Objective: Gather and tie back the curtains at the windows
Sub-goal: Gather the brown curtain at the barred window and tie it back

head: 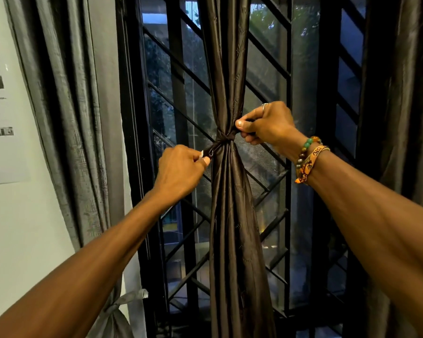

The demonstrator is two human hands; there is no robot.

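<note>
A dark brown satin curtain (230, 69) hangs in the middle of the window, gathered into a narrow bundle. A band of the same cloth, the tie-back (224, 140), is cinched round it at mid height. My left hand (181, 174) pinches the tie-back's left end, where a small metal hook shows. My right hand (266, 125) pinches the right end between thumb and curled fingers. Both ends are pulled outward from the bundle.
A grey curtain (66, 118) hangs at the left, tied low with a grey band (125, 303). Another dark curtain (405, 118) hangs at the right edge. A black diagonal window grille (176, 69) stands behind. A paper sheet (0, 118) is on the left wall.
</note>
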